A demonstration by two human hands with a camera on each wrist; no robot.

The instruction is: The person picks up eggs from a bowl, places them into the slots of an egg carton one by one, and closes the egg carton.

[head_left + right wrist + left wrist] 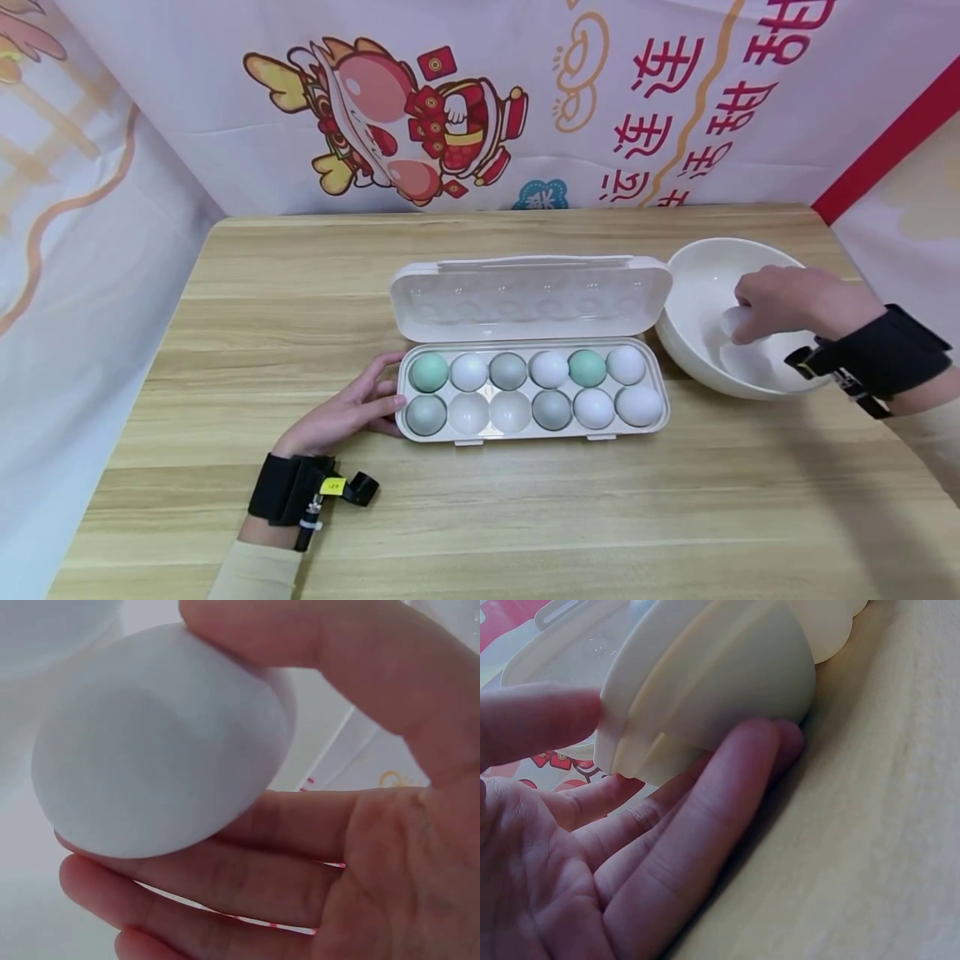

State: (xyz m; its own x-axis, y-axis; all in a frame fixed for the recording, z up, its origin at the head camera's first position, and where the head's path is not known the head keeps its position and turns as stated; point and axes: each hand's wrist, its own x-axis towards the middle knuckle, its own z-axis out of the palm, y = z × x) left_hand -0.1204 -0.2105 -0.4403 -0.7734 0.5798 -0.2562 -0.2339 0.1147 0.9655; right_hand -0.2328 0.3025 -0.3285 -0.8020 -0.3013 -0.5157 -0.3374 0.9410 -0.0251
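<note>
A white egg box (530, 435) lies with its clear lid (528, 308) raised at the back. White, grey and green eggs sit in its two rows, such as a green egg (430, 372) and a grey egg (552, 410); two front hollows are empty. My left hand (348, 410) grips the box's left end, thumb at the rim and fingers against its side, as the left wrist view shows. Over the white bowl (686, 350), my right hand (787, 298) pinches a white egg (157, 742) between thumb and fingers. Another white egg (745, 362) shows in the bowl beneath it.
The bowl stands close to the right end of the box and lid on the wooden table (525, 525). A printed cloth (570, 108) hangs behind the table's back edge. White cloth also hangs at both sides.
</note>
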